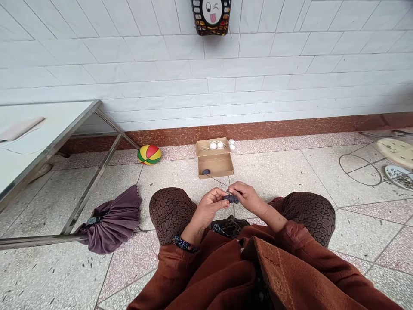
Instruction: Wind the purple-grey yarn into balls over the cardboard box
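Between my two hands is a small piece of dark blue-grey yarn work (231, 199), held above the floor in front of my lap. My left hand (206, 210) pinches its left end between thumb and fingers. On the other side, my right hand (248, 199) is closed at its upper right, with the fingertips close to those of the left. Any hook or needle in the fingers is too small to make out. A dark strand (217, 179) runs from my fingers to a dark yarn ball (206, 172) in an open cardboard box (215, 165).
White yarn balls (217, 145) lie in the box's lid, with more white yarn (231, 144) beside it. Left are a colourful ball (149, 154), a folded purple umbrella (112, 221) and a metal-framed table (51, 146). A stool (396, 151) stands right; a basket (211, 28) hangs on the wall.
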{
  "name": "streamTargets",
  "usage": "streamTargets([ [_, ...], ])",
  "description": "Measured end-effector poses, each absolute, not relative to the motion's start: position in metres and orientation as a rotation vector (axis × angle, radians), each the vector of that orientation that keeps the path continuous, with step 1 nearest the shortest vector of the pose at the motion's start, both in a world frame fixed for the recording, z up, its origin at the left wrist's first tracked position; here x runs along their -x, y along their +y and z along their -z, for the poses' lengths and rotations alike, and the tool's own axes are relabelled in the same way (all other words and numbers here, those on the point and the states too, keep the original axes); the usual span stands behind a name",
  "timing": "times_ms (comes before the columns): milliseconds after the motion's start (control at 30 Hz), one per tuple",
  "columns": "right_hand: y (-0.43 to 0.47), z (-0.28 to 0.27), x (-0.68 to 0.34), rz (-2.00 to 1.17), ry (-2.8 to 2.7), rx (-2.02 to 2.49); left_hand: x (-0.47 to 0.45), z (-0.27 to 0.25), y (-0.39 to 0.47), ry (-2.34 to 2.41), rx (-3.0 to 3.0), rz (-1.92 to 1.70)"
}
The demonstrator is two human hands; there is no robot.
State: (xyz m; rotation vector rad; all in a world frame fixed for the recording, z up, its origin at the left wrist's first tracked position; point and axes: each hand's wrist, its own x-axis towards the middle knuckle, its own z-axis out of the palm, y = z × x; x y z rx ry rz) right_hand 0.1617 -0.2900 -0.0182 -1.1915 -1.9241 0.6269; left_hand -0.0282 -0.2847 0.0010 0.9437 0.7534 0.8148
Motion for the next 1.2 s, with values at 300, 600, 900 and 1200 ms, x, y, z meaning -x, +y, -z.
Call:
streamTargets([
  [300, -0.304, 0.018, -0.147, -0.587, -2.124, 1.168, 0.033, 0.007, -0.275, 0.986, -0.968, -1.124],
  [600, -0.288, -0.003, -0.164, -0.532, -1.916, 1.159, 0.036, -0.001, -0.279, 0.860, -1.098, -0.892],
  [900, -0.304, 0.030, -0.140, -0.649, -2.215, 1.165, 0.027, 0.005, -0.280, 0.799, -0.656, -1.110],
  [1200, -0.300, 0.003, -0.156, -0.329, -2.281, 1.127, 0.038, 0.016, -0.273, 1.113, -1.323, -1.124],
])
